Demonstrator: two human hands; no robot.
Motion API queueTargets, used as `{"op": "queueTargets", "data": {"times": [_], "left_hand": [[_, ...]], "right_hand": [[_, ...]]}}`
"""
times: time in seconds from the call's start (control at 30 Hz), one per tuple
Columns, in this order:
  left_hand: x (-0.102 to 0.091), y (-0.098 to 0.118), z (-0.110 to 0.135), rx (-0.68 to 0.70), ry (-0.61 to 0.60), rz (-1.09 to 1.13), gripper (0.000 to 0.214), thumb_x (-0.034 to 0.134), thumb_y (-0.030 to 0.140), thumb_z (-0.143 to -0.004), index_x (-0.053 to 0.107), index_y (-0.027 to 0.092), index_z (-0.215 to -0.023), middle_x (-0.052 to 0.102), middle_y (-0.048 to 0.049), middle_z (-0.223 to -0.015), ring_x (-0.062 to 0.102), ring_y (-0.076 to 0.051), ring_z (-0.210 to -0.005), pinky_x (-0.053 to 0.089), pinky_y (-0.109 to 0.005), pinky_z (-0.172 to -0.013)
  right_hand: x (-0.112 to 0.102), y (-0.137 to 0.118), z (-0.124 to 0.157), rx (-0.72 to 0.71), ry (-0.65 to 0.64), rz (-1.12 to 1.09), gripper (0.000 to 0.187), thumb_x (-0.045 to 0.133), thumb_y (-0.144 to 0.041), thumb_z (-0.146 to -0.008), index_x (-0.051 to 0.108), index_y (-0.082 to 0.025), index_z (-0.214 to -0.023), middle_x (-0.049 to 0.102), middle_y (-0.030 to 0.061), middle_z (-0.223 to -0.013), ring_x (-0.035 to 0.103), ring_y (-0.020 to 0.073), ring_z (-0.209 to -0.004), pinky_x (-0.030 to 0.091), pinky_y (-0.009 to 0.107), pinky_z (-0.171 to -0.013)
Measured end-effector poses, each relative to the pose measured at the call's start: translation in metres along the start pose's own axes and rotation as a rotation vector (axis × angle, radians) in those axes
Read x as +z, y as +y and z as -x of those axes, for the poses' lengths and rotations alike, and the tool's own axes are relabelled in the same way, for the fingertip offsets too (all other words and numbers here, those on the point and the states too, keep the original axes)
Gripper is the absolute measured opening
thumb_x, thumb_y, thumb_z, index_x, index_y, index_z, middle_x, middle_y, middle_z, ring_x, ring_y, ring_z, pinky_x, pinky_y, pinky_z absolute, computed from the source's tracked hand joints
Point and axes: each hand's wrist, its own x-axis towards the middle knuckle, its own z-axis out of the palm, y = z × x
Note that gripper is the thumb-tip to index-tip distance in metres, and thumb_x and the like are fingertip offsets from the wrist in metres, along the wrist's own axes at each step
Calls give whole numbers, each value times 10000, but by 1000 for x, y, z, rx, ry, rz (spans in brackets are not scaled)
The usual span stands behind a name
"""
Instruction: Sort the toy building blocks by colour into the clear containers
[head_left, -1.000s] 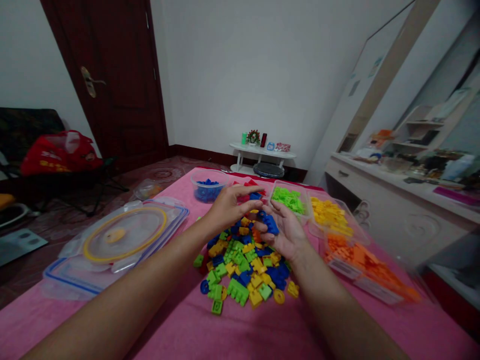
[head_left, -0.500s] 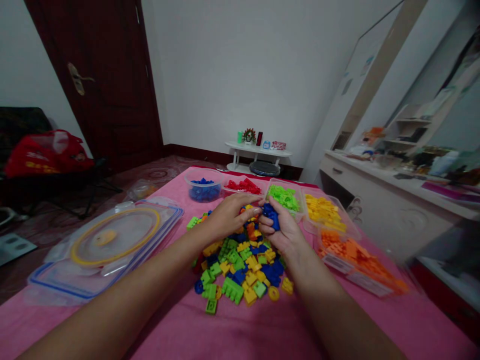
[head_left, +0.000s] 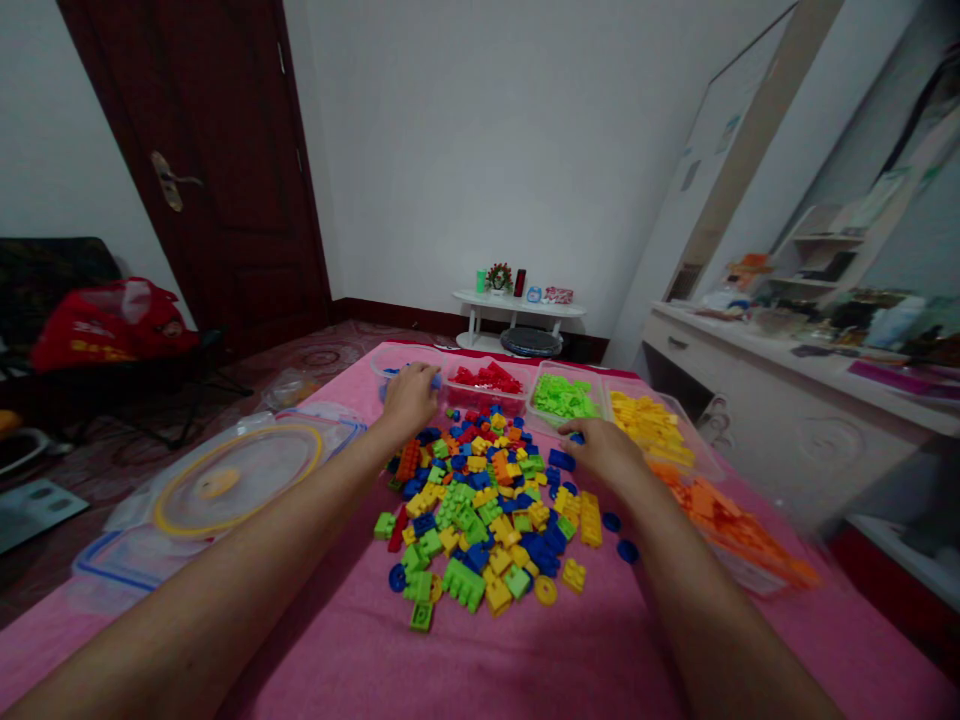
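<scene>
While both hands sit at the far edge of the brick pile (head_left: 480,510), neither grip can be read.

Left fingers (head_left: 429,378) curl over the rim of the round blue-brick tub (head_left: 384,362) at 11 o'clock of the pile. The left hand (head_left: 411,397) hides most of the tub, so clenched on a piece or empty, cannot tell. Right hand (head_left: 604,447) is palm down at 2 o'clock, its fingers aimed toward 10 o'clock, tips at a blue brick (head_left: 561,460); pinching or just touching, not resolvable. The brick lies flat at the pile's edge, long axis roughly 10-to-4. The orange tray (head_left: 720,520) at 3 o'clock is blurred.
</scene>
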Motion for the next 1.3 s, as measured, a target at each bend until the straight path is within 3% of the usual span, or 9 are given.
{"op": "queueTargets", "data": {"times": [0.13,0.37,0.7,0.8,0.93,1.0,1.13,1.2,1.3], "left_hand": [[-6,-10,-13,-53,13,-167,432,508,210,-758,599,205,-1180,578,-128,-1205,493,-292,-1124,368,-406,-942],[-8,-24,-29,-141,-290,-222,326,468,359,-789,700,163,-908,677,-165,-967,617,-301,-906,432,-341,-729],[-28,-4,-12,-44,-407,-112,242,510,324,-754,690,171,-805,691,-109,-826,622,-220,-791,413,-260,-632],[-36,9,-2,-8,-311,-33,259,525,316,-761,688,174,-903,684,-114,-890,610,-240,-883,436,-296,-744],[-41,52,20,65,-74,532,415,536,409,-793,583,199,-1148,605,-105,-1126,544,-238,-1049,407,-363,-928],[-39,76,32,-105,-241,1024,455,483,495,-818,537,212,-1170,604,-92,-1092,587,-205,-955,471,-359,-860],[-26,102,49,-673,-872,1785,465,336,579,-852,539,182,-983,607,-54,-779,625,-164,-662,549,-374,-636],[-19,105,53,-793,-1014,1942,419,357,542,-859,535,163,-865,580,-32,-649,611,-148,-564,537,-300,-513],[-12,104,54,-819,-1076,2033,325,469,464,-826,539,148,-796,549,-5,-555,562,-127,-445,470,-220,-376]], "right_hand": [[11,-1,5,45,-175,202,330,607,-302,-708,682,-286,-1029,677,84,-1057,617,271,-969,451,349,-732],[11,-11,8,58,-212,299,288,580,-300,-729,666,-215,-991,659,124,-1071,609,286,-993,455,350,-716],[2,-13,10,48,-197,267,268,565,-383,-735,676,-203,-899,665,145,-1025,617,310,-936,446,368,-680],[-5,-16,8,21,-156,211,289,591,-415,-720,691,-214,-902,676,140,-1001,619,308,-922,441,362,-688],[-20,-35,10,-120,14,50,344,570,-407,-757,680,-211,-1018,682,116,-1023,613,274,-953,431,340,-773],[-28,-47,15,-221,61,-46,333,564,-393,-773,680,-213,-1028,687,97,-1015,614,251,-942,427,317,-787],[-39,-72,30,-372,-6,-169,277,578,-353,-772,695,-227,-988,703,61,-940,624,218,-842,422,288,-716],[-38,-82,37,-370,33,-235,235,573,-353,-777,700,-221,-925,702,47,-867,615,201,-772,409,280,-671],[-29,-96,42,-360,162,-385,182,550,-343,-799,672,-209,-820,676,26,-791,587,172,-723,392,272,-657]]}}
